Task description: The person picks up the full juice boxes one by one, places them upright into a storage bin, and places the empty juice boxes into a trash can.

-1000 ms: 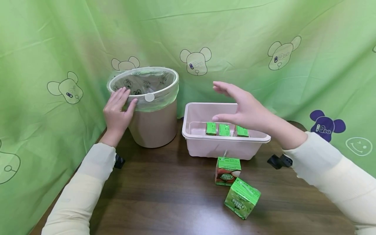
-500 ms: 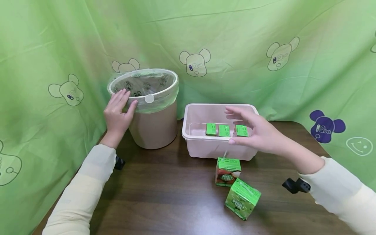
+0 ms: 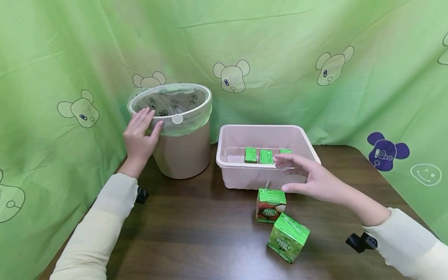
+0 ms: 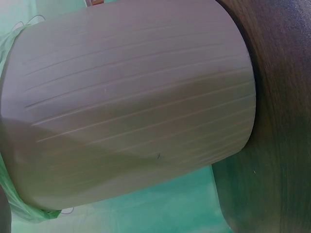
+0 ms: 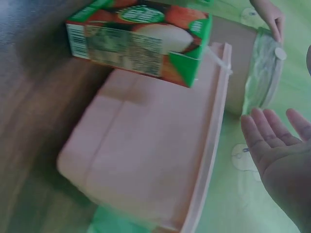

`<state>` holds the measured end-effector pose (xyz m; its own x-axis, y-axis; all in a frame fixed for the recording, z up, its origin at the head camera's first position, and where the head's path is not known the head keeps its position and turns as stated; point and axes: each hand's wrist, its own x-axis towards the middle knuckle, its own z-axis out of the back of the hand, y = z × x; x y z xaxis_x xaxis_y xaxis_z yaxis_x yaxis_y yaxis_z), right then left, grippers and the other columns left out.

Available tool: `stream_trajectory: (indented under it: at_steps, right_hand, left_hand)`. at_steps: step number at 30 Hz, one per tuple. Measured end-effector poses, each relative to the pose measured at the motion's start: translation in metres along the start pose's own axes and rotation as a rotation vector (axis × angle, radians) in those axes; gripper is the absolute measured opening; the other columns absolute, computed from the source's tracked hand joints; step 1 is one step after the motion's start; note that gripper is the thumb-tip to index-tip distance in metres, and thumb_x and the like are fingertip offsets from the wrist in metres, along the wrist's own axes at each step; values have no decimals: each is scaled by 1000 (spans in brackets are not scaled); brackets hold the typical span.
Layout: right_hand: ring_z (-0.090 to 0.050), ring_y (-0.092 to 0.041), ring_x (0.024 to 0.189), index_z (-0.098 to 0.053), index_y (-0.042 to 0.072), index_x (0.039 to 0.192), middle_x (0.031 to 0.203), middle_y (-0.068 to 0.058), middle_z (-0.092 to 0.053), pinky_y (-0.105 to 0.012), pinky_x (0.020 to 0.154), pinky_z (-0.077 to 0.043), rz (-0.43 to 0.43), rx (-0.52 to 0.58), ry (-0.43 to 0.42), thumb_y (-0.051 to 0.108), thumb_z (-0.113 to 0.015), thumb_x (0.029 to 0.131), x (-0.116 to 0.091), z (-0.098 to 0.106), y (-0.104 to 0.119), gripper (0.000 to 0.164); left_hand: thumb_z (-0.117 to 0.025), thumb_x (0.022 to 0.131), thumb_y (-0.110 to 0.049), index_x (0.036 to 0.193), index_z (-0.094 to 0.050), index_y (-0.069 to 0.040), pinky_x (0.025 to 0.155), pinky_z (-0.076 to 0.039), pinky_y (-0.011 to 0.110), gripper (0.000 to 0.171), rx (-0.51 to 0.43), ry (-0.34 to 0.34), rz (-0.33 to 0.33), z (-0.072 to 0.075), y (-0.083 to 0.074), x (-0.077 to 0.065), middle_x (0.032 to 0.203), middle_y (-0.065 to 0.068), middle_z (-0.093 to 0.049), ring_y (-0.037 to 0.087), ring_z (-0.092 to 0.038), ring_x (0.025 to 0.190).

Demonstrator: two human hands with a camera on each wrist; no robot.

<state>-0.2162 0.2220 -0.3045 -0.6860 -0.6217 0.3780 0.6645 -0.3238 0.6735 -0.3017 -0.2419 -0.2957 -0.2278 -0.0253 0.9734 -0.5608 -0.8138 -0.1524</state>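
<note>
My left hand [image 3: 139, 134] rests on the near left rim of a trash can [image 3: 183, 155], fingers over the edge and thumb outside. A clear plastic bag [image 3: 190, 123] lines the can and folds down over its rim. With fingers extended and nothing in them, my right hand [image 3: 315, 179] hovers at the front right of a pink bin [image 3: 245, 177]. Just left of and below it stands a juice box [image 3: 270, 206] with a red fruit picture and a straw [image 5: 218, 60]. A green juice box [image 3: 288, 238] sits in front of that one.
Inside the pink bin are more small juice boxes [image 3: 266, 156], one partly covered by my right hand. All this stands on a dark wooden table [image 3: 196, 233]. A green curtain [image 3: 280, 77] with bear-head prints hangs close behind and at the sides.
My right hand has come down and to the right, from above the bin to its front right. The left hand stays on the can's rim, and the boxes have not moved.
</note>
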Motion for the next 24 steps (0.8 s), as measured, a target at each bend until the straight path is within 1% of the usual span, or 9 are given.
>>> stream_trajectory:
  at_steps: [4,9,16,21,24]
  right_hand:
    - [-57,-16,116,-44,4,143,131,-18,-56,-22,92,-48,-28,5,24,4,-76,83,-8,-3,-7,69]
    - [-58,-17,114,-45,5,142,132,-18,-55,-27,90,-51,-64,35,74,8,-76,84,-16,-8,-16,65]
    - [-57,-12,115,-45,-3,139,131,-14,-56,-29,93,-50,-19,76,106,4,-76,83,-20,-15,-31,65]
    - [-57,-14,115,-44,-1,140,131,-19,-55,-34,95,-49,-65,100,134,7,-75,85,-21,-20,-38,64]
    - [-56,-21,117,-45,1,139,131,-21,-55,-33,96,-48,-98,118,150,9,-75,85,-22,-23,-44,63]
  left_hand:
    - [-74,86,-19,112,-71,2,109,-36,39,34,1,2,-2,0,0,0,118,16,-66,33,-60,115]
    - [-74,86,-19,113,-71,1,110,-34,36,34,-2,2,-2,0,0,0,118,17,-66,34,-60,114]
    - [-73,86,-20,112,-71,2,110,-34,35,34,3,4,-1,1,0,0,118,16,-66,32,-60,116]
    - [-74,86,-19,112,-71,2,110,-34,36,34,3,4,-2,0,1,0,118,16,-66,33,-60,115]
    - [-74,86,-20,113,-71,1,110,-34,35,34,5,8,2,0,2,-1,118,17,-66,32,-60,116]
